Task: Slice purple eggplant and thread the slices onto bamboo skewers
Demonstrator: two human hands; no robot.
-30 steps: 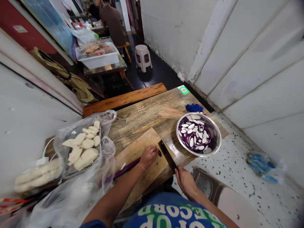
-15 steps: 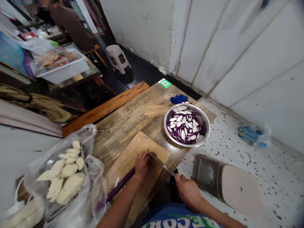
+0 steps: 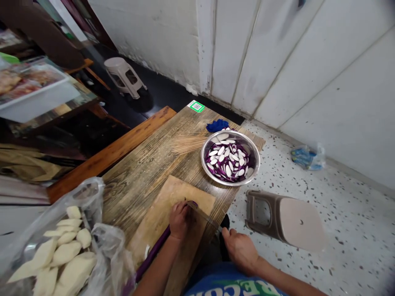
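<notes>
My left hand (image 3: 180, 219) presses a long purple eggplant (image 3: 153, 251) onto a wooden cutting board (image 3: 160, 213). Its cut end pokes out just past my fingers. My right hand (image 3: 240, 250) grips the handle of a knife (image 3: 202, 213), whose blade lies against the eggplant's end beside my left fingers. Beyond the board stands a steel bowl (image 3: 230, 157) filled with purple-and-white eggplant slices.
A bundle of bamboo skewers (image 3: 188, 142) and a blue cloth (image 3: 217, 125) lie on the wooden table (image 3: 145, 164) behind the bowl. A plastic bag of pale cut pieces (image 3: 58, 255) sits at the left. A tipped brown stool (image 3: 285, 220) lies on the floor to the right.
The view has swung right and down. The knife has gone from raised beside the eggplant to its blade against the eggplant's end. My left hand stays on the eggplant.
</notes>
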